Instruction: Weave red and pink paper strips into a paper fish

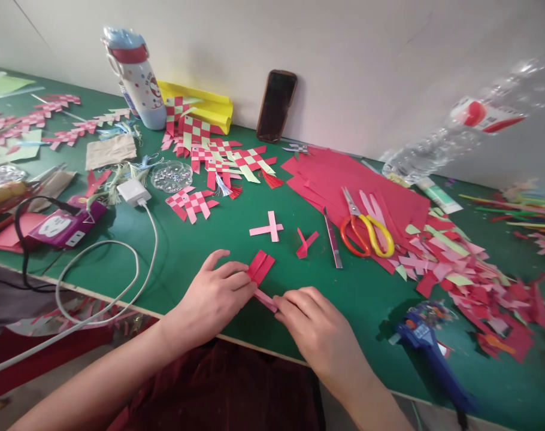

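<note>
My left hand (214,293) presses its fingers on folded red paper strips (260,265) lying on the green table (299,281). My right hand (315,323) pinches the end of a pink paper strip (266,299) that runs under the red ones. Both hands rest near the table's front edge. Beyond them lie a pink paper cross (268,227) and a small folded red piece (305,242).
Scissors with yellow and red handles (365,230) lie on red paper sheets (339,176), beside a craft knife (332,240). Paper scraps (461,269) pile at right near a blue glue gun (427,341). Woven paper pieces (218,152), a water bottle (135,78), a phone (276,105), a charger cable (120,257).
</note>
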The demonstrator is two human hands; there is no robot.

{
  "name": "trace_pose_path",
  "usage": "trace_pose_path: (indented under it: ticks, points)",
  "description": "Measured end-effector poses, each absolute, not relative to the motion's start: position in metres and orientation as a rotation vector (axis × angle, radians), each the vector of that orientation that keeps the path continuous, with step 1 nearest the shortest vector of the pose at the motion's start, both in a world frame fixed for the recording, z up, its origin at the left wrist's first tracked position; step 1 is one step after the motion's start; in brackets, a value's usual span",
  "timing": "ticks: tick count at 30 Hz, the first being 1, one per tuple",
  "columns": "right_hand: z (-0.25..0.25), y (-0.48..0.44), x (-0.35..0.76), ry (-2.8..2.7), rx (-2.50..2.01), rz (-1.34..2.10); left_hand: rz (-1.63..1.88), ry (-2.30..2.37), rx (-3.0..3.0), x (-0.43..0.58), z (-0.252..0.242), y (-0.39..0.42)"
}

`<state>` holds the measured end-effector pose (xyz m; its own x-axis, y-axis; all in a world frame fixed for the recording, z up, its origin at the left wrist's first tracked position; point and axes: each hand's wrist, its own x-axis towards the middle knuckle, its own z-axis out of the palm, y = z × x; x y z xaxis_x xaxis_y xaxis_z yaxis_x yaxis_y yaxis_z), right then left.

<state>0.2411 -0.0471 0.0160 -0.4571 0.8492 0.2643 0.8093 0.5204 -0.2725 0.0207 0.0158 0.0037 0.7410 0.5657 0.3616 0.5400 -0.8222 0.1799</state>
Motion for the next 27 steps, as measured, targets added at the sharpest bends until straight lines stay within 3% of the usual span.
trace_pose_path:
  ticks: [9, 27]
  points:
    - [0.016, -0.035, 0.244, -2.517, -1.191, -0.070, 0.583, 0.921, 2.875, 0.022, 0.008, 0.015]
    - [0.036, -0.009, 0.238, -2.255, -1.338, -0.025, 0.670, 1.106, 2.461, 0.027, 0.006, 0.020]
